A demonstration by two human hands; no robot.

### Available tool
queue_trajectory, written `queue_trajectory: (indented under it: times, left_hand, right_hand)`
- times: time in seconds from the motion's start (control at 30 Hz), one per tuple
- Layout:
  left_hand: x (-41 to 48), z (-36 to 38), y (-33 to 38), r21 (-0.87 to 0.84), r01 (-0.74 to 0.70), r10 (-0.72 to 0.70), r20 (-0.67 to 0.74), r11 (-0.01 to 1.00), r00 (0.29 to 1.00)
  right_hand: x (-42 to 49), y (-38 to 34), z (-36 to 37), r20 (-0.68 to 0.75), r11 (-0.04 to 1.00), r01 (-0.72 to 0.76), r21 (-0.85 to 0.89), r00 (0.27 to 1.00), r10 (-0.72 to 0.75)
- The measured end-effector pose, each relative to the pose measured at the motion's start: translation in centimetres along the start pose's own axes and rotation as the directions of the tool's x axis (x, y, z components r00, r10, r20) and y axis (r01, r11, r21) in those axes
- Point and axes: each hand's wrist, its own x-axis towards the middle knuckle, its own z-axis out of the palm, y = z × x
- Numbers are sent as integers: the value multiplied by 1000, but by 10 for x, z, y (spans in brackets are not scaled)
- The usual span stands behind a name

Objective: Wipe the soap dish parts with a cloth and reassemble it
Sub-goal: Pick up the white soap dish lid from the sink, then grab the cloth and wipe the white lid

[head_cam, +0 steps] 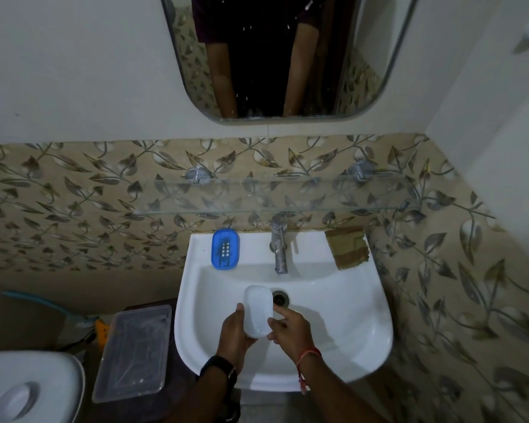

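Two dish parts here: the white tray (258,309) held mid-basin over the sink (333,325), and the blue insert (225,251) on the rim at 11 o'clock. One cloth (347,248) at 1 o'clock. The left hand (235,331) cups the tray, fingers hidden underneath. The right hand (290,331) pinches its 4 o'clock edge. The drain (281,299) is half covered.

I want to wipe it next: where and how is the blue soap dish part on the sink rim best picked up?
Pinch the blue part across its narrow width, on the raised long side rims, coming from above. It lies flat on the sink ledge left of the tap, long axis front to back, so both sides are free.
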Motion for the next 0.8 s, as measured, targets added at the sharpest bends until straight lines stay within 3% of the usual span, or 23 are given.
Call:
queue_trajectory:
  times: [0.07, 0.17, 0.27, 0.4, 0.5, 0.63, 0.8]
  left_hand:
    - [2, 0, 1, 136, -90, 98, -51, 987, 994]
    - [5, 0, 5, 439, -218, 293, -111, 872, 950]
    - [7, 1, 13, 604, -272, 413, -105, 749, 905]
    - [4, 7, 25, 789, -273, 520, -69, 551, 851]
    - [1, 10, 34, 866, -286, 545, 19, 409, 838]
    - [0, 10, 41, 929, -299, 515, 150, 218, 844]
    - [2, 9, 46, 950, -251, 448, 145, 186, 882]
  right_hand:
    - [1, 4, -3, -19, 998, -51, 28, 999, 51]
    - [4, 16, -14, -54, 993, -117, 25, 992, 118]
    - [11, 25, -33, -112, 985, -155, -71, 983, 146]
    - [29, 15, -73, -241, 971, -120, -206, 968, 69]
    - [46, -1, -113, -330, 931, -61, -360, 941, -66]
    - [65, -22, -158, -323, 756, 1, -655, 904, -281]
    - [94, -52, -182, -230, 617, -28, -786, 940, -250]
